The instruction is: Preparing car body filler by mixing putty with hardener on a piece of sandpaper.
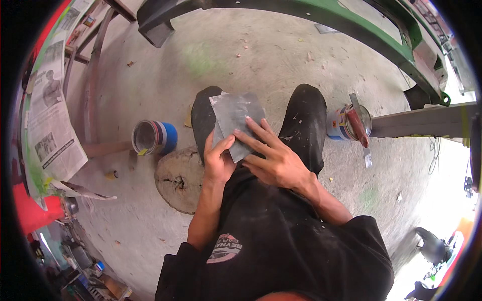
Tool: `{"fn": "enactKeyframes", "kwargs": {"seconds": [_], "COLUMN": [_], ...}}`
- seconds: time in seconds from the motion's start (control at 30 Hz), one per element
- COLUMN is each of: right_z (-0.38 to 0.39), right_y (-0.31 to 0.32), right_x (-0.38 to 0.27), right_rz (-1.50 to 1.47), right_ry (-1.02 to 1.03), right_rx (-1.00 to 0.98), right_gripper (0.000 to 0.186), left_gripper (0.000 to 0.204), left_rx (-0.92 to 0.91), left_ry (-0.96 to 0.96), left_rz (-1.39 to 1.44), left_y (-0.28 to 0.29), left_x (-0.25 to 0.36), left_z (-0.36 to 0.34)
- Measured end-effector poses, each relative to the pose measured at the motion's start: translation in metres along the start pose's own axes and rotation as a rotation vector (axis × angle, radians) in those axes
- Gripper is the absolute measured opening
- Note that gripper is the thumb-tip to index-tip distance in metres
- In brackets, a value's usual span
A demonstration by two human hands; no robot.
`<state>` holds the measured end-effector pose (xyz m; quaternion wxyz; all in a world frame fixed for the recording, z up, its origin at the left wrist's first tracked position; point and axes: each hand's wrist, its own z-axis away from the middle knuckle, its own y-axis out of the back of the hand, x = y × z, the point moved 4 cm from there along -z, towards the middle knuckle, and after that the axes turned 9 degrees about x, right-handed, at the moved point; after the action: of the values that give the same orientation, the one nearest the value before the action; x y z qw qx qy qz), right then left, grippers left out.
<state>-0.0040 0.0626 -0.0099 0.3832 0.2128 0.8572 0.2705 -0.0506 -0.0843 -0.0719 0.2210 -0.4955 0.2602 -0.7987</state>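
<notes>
A dark grey, thin square sheet (232, 108) with a paler folded edge sits between my knees, near the middle of the view. My left hand (218, 159) grips its lower left, thumb on top and fingers mostly hidden behind it. My right hand (271, 158) lies over the sheet's right part, fingers spread and fingertips touching its surface. My legs (304, 115) in dark trousers are bent on either side. A cut wooden log section (175, 178) is below my left thigh, partly hidden.
A blue can (163, 138) stands left; another can (337, 123) with a red-brown smeared spatula (357, 128) across it stands right, beside a grey beam (416, 120). A green metal frame (391, 50) arches ahead. Newspaper-covered panels (55, 125) and wooden supports (95, 75) line the left.
</notes>
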Motion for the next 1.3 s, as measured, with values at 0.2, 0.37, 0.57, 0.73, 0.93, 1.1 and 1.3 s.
{"fn": "enactKeyframes", "kwargs": {"seconds": [0.2,0.37,0.57,0.73,0.93,1.1,1.3], "right_z": [0.025,0.041,0.048,0.028,0.011,0.017,0.015], "right_y": [0.037,0.061,0.051,0.0,-0.016,-0.02,-0.024], "right_x": [-0.002,0.05,0.064,0.07,0.071,0.071,0.068], "right_rz": [-0.035,0.106,-0.356,-0.98,-0.791,-0.705,-0.615], "right_ry": [-0.179,-0.534,-1.081,-1.16,-1.099,-0.992,-0.93], "right_rx": [0.542,0.802,0.593,0.551,0.462,0.56,0.425], "right_gripper": [0.031,0.027,0.028,0.051,0.04,0.038,0.042], "left_gripper": [0.046,0.043,0.04,0.032,0.042,0.053,0.061], "left_rx": [-0.071,-0.082,-0.05,-0.212,-0.268,-0.297,-0.105], "left_ry": [-0.009,-0.017,-0.085,-0.115,0.127,0.247,0.432], "left_rz": [0.113,0.123,0.001,-0.129,-0.382,-0.022,-0.091], "left_y": [-0.004,0.002,0.008,-0.005,-0.019,-0.01,-0.012], "left_x": [0.011,0.018,0.015,0.004,0.002,0.0,-0.043], "left_z": [-0.007,-0.009,-0.008,-0.008,0.0,-0.003,-0.006]}}
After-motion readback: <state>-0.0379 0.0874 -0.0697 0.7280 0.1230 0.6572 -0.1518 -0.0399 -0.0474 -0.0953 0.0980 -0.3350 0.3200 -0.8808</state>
